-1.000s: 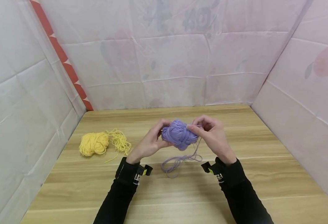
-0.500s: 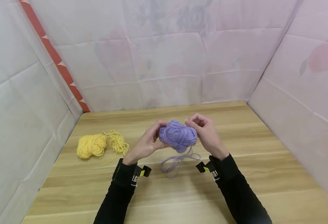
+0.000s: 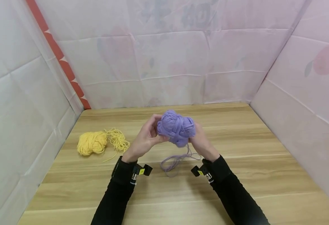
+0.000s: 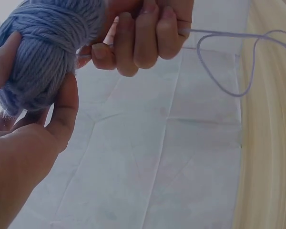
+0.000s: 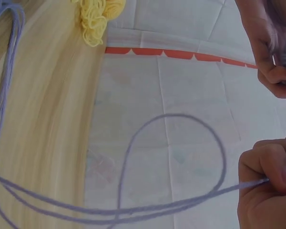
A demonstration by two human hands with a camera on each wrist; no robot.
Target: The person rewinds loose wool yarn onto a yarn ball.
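A purple ball of yarn (image 3: 176, 127) is held up over the table, tied round its middle by wraps of its own strand. My left hand (image 3: 142, 142) grips its left end, fingers behind and thumb in front, as the left wrist view also shows. At the ball's right side is my right hand (image 3: 203, 143), its fingers hidden behind the ball in the head view. In the left wrist view those fingers curl round the yarn strand (image 4: 219, 33), which runs off toward the table. Loose purple loops (image 3: 178, 157) lie on the wood below.
On the left of the wooden table (image 3: 237, 187) lies a yellow ball of yarn (image 3: 92, 143), with a tangle of loose yellow yarn (image 3: 118, 140) beside it. White sheeting (image 3: 170, 56) walls the table at the back and sides.
My right hand has moved left and down, from pinching the strand at the ball's upper right to partly behind its right side. The purple ball has risen and tilted a little.
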